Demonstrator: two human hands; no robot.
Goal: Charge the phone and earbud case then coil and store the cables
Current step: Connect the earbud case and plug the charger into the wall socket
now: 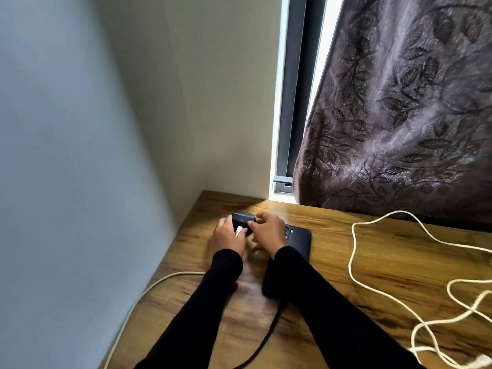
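My black sleeves [319,302] reach across the table [346,262] to the dark earbud case [242,219] by the phone [299,242], my right hand [269,231] pinching it steady while my left hand [229,237] pinches the white plug [238,230], aimed straight at its near face.

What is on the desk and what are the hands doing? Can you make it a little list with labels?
place: wooden desk in a corner, beside a patterned curtain
left hand: holds a white plug at the small black case
right hand: its fingers grip the same case
phone: dark, flat on the desk, partly under the right arm
white cable: loose loops on the right of the desk
second pale cable: runs along the left edge
dark cable: lies between the arms
plugged in yet: cannot tell
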